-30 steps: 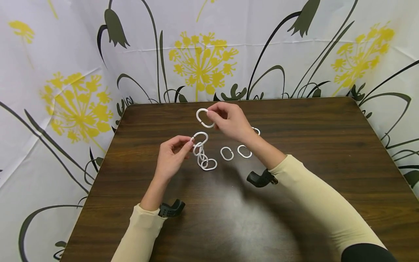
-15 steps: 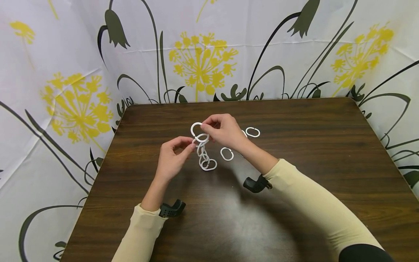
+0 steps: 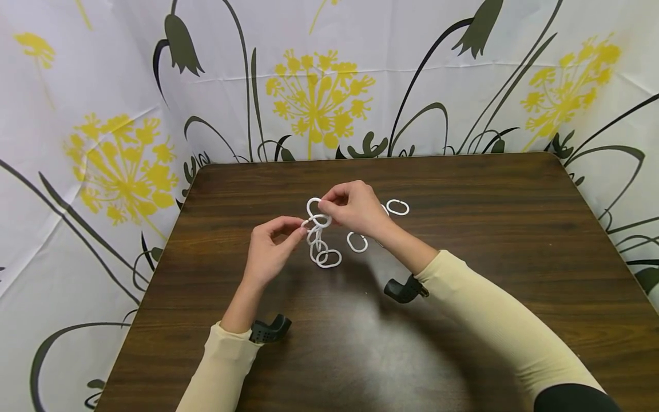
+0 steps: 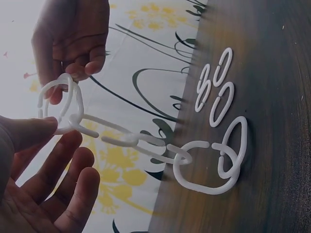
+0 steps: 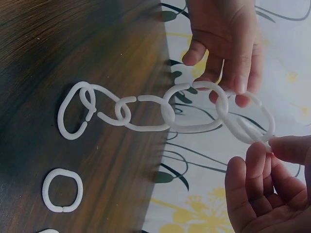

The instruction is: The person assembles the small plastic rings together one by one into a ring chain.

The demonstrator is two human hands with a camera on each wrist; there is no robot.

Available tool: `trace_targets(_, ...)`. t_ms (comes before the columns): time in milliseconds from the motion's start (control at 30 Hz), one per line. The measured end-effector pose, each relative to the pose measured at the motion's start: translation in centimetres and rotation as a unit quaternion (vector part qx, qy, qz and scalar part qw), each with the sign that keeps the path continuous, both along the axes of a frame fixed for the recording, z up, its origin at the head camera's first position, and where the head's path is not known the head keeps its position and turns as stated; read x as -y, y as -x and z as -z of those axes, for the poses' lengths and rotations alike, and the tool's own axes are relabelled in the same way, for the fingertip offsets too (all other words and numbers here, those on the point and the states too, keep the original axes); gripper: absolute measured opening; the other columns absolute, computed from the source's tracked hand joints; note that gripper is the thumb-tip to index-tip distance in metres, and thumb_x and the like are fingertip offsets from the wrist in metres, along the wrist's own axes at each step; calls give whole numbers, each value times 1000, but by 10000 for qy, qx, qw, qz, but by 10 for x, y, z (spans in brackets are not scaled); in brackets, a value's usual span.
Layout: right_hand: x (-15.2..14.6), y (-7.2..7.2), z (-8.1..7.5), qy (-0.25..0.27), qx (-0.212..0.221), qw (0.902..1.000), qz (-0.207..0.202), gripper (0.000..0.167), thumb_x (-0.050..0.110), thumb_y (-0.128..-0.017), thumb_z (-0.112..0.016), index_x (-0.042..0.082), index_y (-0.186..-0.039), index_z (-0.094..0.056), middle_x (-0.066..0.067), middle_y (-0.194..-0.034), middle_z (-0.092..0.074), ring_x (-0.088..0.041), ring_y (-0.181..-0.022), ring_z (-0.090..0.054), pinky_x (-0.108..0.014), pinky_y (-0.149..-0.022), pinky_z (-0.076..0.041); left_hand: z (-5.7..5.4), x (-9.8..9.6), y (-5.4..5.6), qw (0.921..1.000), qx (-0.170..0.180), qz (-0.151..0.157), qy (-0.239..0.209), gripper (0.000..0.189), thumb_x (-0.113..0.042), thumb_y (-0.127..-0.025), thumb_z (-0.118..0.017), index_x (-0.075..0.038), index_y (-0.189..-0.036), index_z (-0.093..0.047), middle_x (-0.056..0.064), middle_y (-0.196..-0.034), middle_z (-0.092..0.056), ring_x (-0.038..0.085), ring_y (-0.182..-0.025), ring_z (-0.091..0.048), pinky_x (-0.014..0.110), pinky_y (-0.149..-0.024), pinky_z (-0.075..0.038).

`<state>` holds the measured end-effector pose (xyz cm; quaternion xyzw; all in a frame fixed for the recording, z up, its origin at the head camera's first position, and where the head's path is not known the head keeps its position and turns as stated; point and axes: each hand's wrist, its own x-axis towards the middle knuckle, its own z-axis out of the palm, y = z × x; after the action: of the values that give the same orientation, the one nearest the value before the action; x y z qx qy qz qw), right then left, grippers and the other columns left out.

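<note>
My left hand (image 3: 275, 246) pinches the top link of a chain of white plastic C-shaped links (image 5: 194, 129) between thumb and forefinger. Several joined links hang below it, and the lowest ones lie on the table. My right hand (image 3: 355, 209) pinches a separate white link (image 3: 309, 207) by its right side, just above the chain's top. That link overlaps the top link in both wrist views; I cannot tell whether it is hooked through. In the left wrist view, the other fingers (image 4: 80, 194) of my left hand are loosely bent.
Several loose white links lie on the dark wooden table (image 3: 463, 229) behind and right of the chain, including one link (image 3: 366, 245) near the chain and another link (image 3: 397, 214) farther back. My right forearm partly covers some. A flower-printed curtain (image 3: 319, 34) hangs behind the table.
My right hand has brought its link down and toward the left hand, from apart above the chain to overlapping its top link. The left hand has barely moved.
</note>
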<state>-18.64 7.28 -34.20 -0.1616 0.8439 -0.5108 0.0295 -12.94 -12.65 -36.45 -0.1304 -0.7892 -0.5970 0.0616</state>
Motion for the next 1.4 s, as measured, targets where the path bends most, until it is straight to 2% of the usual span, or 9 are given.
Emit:
trace_targets(233, -3, 1, 2, 342, 122, 9993, 106, 11, 14, -89, -68, 4, -87, -74, -4, -69, -68, -24, -62, -68, -29, -57, -54, 29, 12, 12, 9997, 106, -49, -207, 16, -2, -89, -71, 7, -102, -70, 17, -91, -68, 14, -75, -61, 25, -61, -55)
trace_targets(333, -4, 1, 2, 769, 372, 9963, 53, 10, 10, -90, -67, 0, -90, -71, -8, -70, -68, -28, -64, -69, -34, -58, -57, 34, 15, 13, 9996, 175, -73, -207, 17, -4, -89, -71, 6, -102, -70, 14, -90, -68, 14, -75, -62, 27, -60, -56)
trace_targets(467, -4, 0, 4, 1353, 751, 9879, -96, 8, 4, -91, -66, -4, -93, -66, -16, -77, -69, -25, -67, -70, -38, -61, -59, 32, 16, 12, 9995, 296, -60, -95, 18, -7, -91, -70, 6, -103, -70, 14, -90, -68, 14, -76, -62, 31, -61, -56)
trace_targets(667, -1, -5, 4, 1851, 1043, 9767, -316, 7, 0, -91, -65, -6, -95, -63, -21, -86, -70, -22, -71, -71, -47, -68, -58, 13, 9, 6, 9988, 494, 62, 15, 19, -9, -94, -66, 5, -106, -69, 23, -94, -67, 25, -81, -64, 41, -61, -57)
trace_targets(933, 0, -8, 6, 1755, 1202, 9762, -426, 8, 1, -90, -66, -5, -95, -64, -15, -82, -70, -25, -74, -72, -42, -66, -59, 19, 1, 14, 9939, 415, 51, -1019, 24, -12, -94, -67, 6, -109, -67, 19, -86, -67, 20, -63, -62, 25, -46, -46)
trace_targets(1100, -10, -5, 11, 1364, 1221, 9811, -626, 13, 4, -90, -69, -5, -100, -66, -15, -85, -70, -29, -78, -71, -42, -67, -59, 19, -1, 13, 9918, 456, 109, -1193, 21, -10, -94, -67, 7, -107, -67, 12, -88, -70, 16, -62, -62, 23, -46, -46)
trace_targets(1200, -19, -3, 18, 454, 732, 9936, -735, 15, 7, -89, -70, -1, -102, -69, -9, -87, -71, -21, -78, -70, -37, -71, -57, 20, 0, 13, 9921, 467, 94, -1162, 21, -9, -94, -66, 8, -106, -67, 9, -87, -71, 16, -63, -62, 23, -47, -46)
trace_targets(1267, -25, -2, 27, -388, 323, 9959, -750, 12, 9, -90, -70, 3, -100, -72, -4, -86, -72, -16, -76, -68, -32, -71, -55, 21, 0, 12, 9925, 473, 67, -1129, 20, -9, -94, -66, 7, -106, -67, 6, -86, -71, 16, -63, -62, 23, -47, -46)
trace_targets(1400, -33, -2, 50, -1939, -308, 9764, -896, 11, 11, -90, -68, 8, -97, -76, 3, -85, -72, -12, -74, -65, -30, -68, -51, 21, 1, 12, 9932, 457, 99, -1065, 19, -8, -94, -66, 7, -106, -67, 4, -88, -71, 15, -63, -62, 23, -48, -46)
